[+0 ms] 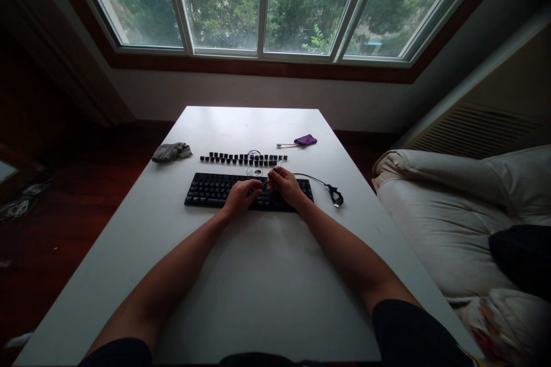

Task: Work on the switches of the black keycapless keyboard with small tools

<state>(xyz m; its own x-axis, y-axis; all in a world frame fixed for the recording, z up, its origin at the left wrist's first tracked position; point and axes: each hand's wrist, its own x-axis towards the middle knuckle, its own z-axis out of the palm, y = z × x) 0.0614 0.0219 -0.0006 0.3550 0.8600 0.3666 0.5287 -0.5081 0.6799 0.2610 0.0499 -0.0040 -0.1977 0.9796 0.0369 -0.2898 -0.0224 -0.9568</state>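
Observation:
A black keyboard (206, 190) lies across the white table in front of me. Over its middle, my left hand (241, 196) has its fingers drawn together near a small dark piece; what they hold is too small to make out. Beside it, my right hand (284, 184) is closed around a thin, pale, stick-like tool (280, 163), whose exact kind I cannot tell. Both hands cover part of the keys. Behind the keyboard stand rows of loose black keycaps (232, 158). A small, clear round dish (255, 172) sits between them and the keyboard.
The keyboard's cable (334, 195) lies coiled at the right. A grey cloth (172, 152) is bunched at the table's left edge. Farther back, a purple pouch (306, 140) lies beside thin white sticks (286, 145). A pale sofa (426, 223) stands to the right.

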